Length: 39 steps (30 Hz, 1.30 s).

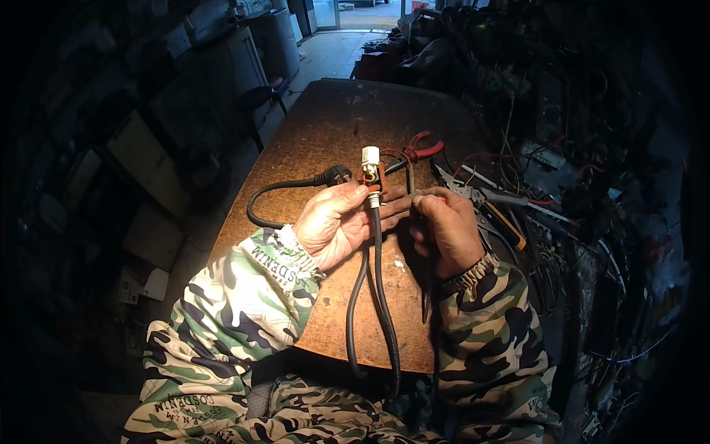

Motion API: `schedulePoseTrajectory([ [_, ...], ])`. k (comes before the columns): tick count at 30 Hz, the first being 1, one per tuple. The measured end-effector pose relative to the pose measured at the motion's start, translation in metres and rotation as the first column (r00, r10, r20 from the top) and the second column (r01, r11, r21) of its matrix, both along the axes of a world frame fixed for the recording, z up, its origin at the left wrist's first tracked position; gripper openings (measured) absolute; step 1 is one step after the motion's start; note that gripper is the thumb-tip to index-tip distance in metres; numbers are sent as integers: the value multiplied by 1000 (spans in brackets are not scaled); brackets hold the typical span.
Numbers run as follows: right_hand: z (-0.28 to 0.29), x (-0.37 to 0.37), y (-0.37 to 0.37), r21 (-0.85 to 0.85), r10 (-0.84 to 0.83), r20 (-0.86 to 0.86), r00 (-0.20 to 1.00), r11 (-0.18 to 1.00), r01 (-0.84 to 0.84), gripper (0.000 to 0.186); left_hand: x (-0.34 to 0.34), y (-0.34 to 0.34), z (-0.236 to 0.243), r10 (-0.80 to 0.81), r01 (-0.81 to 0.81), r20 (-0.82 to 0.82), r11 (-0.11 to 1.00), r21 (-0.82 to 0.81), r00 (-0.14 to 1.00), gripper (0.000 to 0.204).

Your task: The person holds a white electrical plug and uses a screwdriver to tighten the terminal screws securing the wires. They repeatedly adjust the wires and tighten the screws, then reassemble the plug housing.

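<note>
My left hand point(333, 222) is closed at the thumb around an electrical connector point(370, 170), its white end upward and its inside showing between brown-red sides. From the connector's lower end a thick black cable point(379, 281) hangs down over the table's near edge. Close on the right, my right hand point(444, 229) grips a thin tool with a narrow grey metal shaft point(412, 177) pointing up; its exact kind is hidden by the fingers. A black power plug point(338, 175) lies just beyond my left hand, its cord looping left.
The brown wooden table point(325, 111) carries red-handled pliers point(425, 148) beyond my hands. To the right lie wire strippers point(455, 183), a yellow-and-black handled tool point(506, 222) and tangled wires. Dark clutter piles up along the right side. A dark stool point(259, 96) stands at the far left.
</note>
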State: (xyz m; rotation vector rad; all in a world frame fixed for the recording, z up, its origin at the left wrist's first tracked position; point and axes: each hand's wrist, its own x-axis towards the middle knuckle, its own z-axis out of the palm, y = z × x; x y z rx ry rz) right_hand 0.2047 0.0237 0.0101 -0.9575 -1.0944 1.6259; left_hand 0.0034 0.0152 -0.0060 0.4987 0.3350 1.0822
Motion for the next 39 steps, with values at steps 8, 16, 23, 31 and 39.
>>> schedulePoseTrajectory([
  [8, -2, -16, -6, 562, -297, 433, 851, 827, 3, 19, -2, -1, -10, 31, -31, -1, 997, 70, 1000, 29],
  [16, 1, -28, -13, 769, -530, 554, 642, 621, -150, 10, -2, 1, -20, 0, 5, -56, 996, 89, 998, 28],
  [23, 10, -21, -14, 643, -376, 547, 748, 761, -87, 14, 2, -2, -12, 35, -29, -95, 998, 58, 995, 30],
  [31, 9, 2, -3, 446, -114, 248, 962, 895, -9, 3, -1, -6, 7, 53, -29, -163, 988, 149, 985, 33],
  [39, 16, 1, -9, 441, -59, 115, 992, 897, 2, 6, -4, -9, 6, -91, 96, -68, 992, 75, 994, 41],
])
